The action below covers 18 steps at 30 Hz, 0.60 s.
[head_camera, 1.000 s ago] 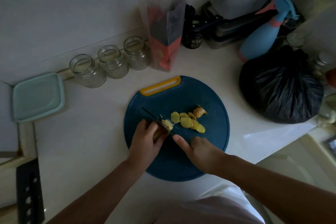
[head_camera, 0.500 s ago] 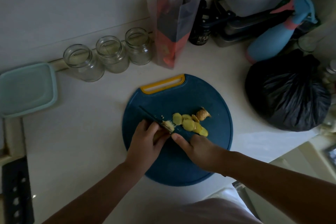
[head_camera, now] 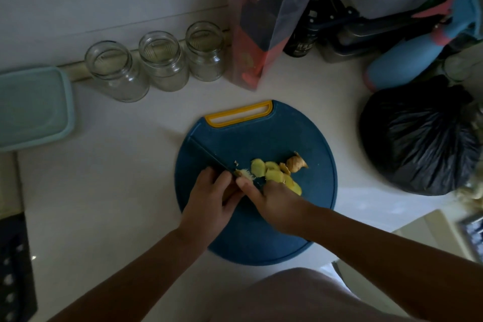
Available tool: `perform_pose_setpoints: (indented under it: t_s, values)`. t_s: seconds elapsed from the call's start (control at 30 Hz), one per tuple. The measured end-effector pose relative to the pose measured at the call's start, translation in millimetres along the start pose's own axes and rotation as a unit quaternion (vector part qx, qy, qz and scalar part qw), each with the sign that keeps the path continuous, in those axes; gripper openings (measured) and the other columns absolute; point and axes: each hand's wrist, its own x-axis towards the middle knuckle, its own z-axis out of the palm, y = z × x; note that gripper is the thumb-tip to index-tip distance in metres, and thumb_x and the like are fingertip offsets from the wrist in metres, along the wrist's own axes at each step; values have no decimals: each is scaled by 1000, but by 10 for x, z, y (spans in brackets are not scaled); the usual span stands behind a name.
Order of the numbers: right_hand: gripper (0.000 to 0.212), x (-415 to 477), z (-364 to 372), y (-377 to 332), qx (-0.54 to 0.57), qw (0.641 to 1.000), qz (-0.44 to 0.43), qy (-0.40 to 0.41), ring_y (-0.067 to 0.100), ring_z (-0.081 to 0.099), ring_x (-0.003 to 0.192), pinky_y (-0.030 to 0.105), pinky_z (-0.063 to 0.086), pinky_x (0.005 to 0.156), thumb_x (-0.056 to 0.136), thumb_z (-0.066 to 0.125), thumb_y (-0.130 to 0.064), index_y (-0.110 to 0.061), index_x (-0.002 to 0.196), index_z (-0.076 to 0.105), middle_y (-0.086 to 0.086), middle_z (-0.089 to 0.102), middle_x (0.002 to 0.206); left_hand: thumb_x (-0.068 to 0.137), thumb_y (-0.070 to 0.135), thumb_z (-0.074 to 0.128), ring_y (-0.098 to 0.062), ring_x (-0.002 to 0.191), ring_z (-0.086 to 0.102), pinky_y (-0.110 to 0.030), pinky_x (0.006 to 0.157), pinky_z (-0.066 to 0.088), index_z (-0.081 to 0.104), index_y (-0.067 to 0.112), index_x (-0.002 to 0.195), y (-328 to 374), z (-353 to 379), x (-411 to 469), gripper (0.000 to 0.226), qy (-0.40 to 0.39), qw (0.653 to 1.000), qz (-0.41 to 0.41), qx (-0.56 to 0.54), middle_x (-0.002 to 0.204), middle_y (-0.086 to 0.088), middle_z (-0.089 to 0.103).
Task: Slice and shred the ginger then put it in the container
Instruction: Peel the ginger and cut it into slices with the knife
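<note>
On the pale counter lies a round blue board. The left hand pinches the ginger stub and the right hand grips the knife. Several slices lie beside the stub; shredding and storing are not yet done.

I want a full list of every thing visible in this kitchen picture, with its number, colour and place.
round dark blue plastic cutting board with yellow handle: 1, blue, centre of white counter
cut ginger slices: several, yellow-green, on the board
ginger end piece: 1, brown, beside the slices
black-bladed knife: 1, black, across the board's left part
clear glass jars: 3, clear, row by wall
pale green plastic container: 1, green, far left
black plastic bag: 1, black, right
blue spray bottle with pink trigger: 1, blue, back right
clear bag holding red packet: 1, clear, behind board
left hand: 1, holds ginger stub
right hand: 1, grips knife
</note>
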Motion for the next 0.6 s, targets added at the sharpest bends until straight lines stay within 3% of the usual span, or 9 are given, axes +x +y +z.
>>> perform_pose_setpoints:
  t_s: [0.1, 0.2, 0.27, 0.33, 0.43, 0.53, 0.6]
  values:
    - [48, 8, -4, -23, -10, 1000, 0, 8, 18, 45, 57, 36, 46, 65, 99, 27, -55, -29, 61, 35, 5, 42, 57, 87, 44, 52, -18, 79, 47, -25, 67, 45, 46, 19, 92, -14, -2, -9, 26, 1, 1000, 1, -5, 84, -9, 50]
    - [52, 17, -30, -84, -36, 999, -8, 23, 11, 45, 60, 24, 37, 57, 99, 26, -56, -20, 65, 41, 4, 45, 63, 86, 44, 52, -17, 81, 48, -27, 67, 47, 49, 19, 94, -19, -5, 1, 26, 1, 1000, -6, -9, 84, -9, 53]
    - [51, 36, -45, -107, -37, 999, -6, 25, 14, 48, 74, 26, 35, 68, 98, 23, -60, -19, 75, 44, 3, 48, 74, 86, 44, 52, -20, 83, 51, -34, 68, 51, 52, 19, 97, -8, -22, 16, 27, -4, 1000, -10, -18, 86, -9, 56]
    - [42, 5, -48, -155, -20, 1000, -18, 11, 18, 48, 85, 28, 36, 76, 100, 23, -57, -30, 72, 39, 2, 45, 77, 85, 45, 52, -22, 82, 54, -35, 67, 52, 51, 21, 99, -1, -56, 15, 27, -5, 1000, -9, -19, 85, -8, 57]
    - [38, -94, -19, -65, 9, 999, -38, 7, 28, 57, 91, 37, 46, 83, 101, 24, -53, -38, 70, 38, 16, 54, 86, 83, 49, 55, -23, 76, 57, -36, 61, 51, 51, 17, 89, 16, -103, 3, 33, -6, 999, -24, -32, 81, -5, 57]
    - [59, -252, 30, 221, 22, 999, 3, 25, 21, 58, 71, 26, 43, 64, 96, 26, -62, -16, 69, 52, 16, 59, 73, 78, 44, 68, -20, 80, 59, -39, 65, 52, 58, 12, 86, 17, -97, 9, 34, -6, 997, -59, -39, 86, -2, 59]
    - [69, -318, 57, 356, 10, 999, 19, 26, 19, 59, 69, 21, 42, 62, 95, 26, -64, -6, 73, 57, 17, 62, 76, 75, 42, 71, -20, 83, 59, -40, 68, 52, 59, 12, 88, 25, -81, 4, 35, -1, 997, -69, -45, 88, -1, 61]
